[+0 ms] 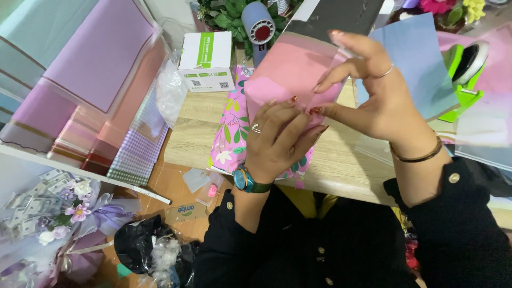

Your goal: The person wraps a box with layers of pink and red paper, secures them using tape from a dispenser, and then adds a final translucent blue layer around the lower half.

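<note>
My left hand (280, 136), with a ring and a teal wristwatch, pinches the lower edge of a pink paper sheet (290, 69) lifted above the wooden table (194, 133). Fingers of my right hand (373, 90), which wears a ring and a dark bangle, grip the same sheet at its right edge. Under the sheet lies a pink floral wrapping paper (232, 133) flat on the table. A translucent film seems to cover the pink sheet.
A white and green box (207, 60) stands at the table's back. A blue heat gun (260, 26), green plants, a green tape dispenser (466, 74) and a blue sheet (421, 58) sit behind. Stacked coloured papers (90, 80) fill the left. A bouquet (58, 213) lies on the floor.
</note>
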